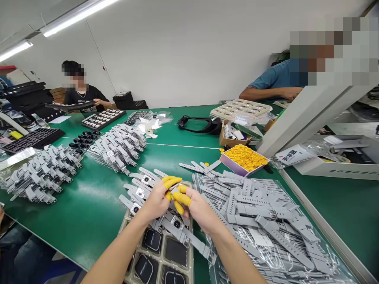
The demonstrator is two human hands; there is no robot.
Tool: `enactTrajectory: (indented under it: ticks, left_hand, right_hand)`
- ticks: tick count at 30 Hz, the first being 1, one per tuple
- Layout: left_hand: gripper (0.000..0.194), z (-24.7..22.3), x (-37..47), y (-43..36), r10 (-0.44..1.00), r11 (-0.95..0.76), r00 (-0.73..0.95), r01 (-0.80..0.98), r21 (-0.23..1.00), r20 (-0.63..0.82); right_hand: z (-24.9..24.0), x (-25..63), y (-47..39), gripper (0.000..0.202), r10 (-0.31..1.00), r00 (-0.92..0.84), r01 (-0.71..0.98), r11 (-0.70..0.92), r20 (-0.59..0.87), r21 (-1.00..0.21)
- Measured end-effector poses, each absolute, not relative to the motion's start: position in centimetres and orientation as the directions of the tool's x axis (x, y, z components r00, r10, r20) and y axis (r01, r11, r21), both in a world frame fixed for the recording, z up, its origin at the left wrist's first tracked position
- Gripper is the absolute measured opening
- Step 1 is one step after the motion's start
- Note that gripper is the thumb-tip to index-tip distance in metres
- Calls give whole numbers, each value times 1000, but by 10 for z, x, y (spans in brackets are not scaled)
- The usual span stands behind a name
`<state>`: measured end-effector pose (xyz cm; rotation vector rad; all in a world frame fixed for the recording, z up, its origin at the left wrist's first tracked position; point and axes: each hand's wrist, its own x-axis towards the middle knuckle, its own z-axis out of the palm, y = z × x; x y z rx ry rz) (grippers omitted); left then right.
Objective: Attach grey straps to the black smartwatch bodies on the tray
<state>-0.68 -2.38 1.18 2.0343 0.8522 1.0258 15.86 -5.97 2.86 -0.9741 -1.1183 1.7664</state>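
Note:
My left hand (161,199) and my right hand (191,201) meet over a beige compartment tray (193,260), with yellow covers on several fingertips. Between them is a small pale piece, mostly hidden by the fingers; both hands are closed around it. Grey-strapped watches (177,224) lie across the tray under and beside my hands, some with their round sensor backs facing up. Black square pieces (152,239) fill the nearer compartments. To the right, many loose grey straps (254,209) are heaped on clear plastic bags.
Strapped watches form two piles (118,148) (43,173) at left. A box of yellow finger covers (245,157), a carton (233,134) and black goggles (199,124) stand beyond. A slanted grey post (308,114) rises at right. Two people sit across the green table (97,197).

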Motion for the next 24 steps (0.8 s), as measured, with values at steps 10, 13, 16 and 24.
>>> enactTrajectory:
  ticks: [10, 13, 16, 24]
  left_hand:
    - [52, 14, -10, -25, 776, -573, 493, 290, 767, 393]
    - [47, 18, -14, -27, 772, -551, 533, 287, 783, 347]
    - [45, 22, -17, -27, 754, -563, 568, 298, 771, 331]
    - [44, 30, -16, -27, 692, -682, 643, 432, 590, 328]
  right_hand:
    - [25, 151, -60, 36, 935, -285, -477, -329, -211, -815]
    - [26, 151, -60, 38, 931, -283, -516, -351, -231, -782]
    - [27, 153, -59, 39, 922, -284, -492, -376, -263, -785]
    - [28, 155, -59, 43, 900, -292, -377, -419, -323, -826]
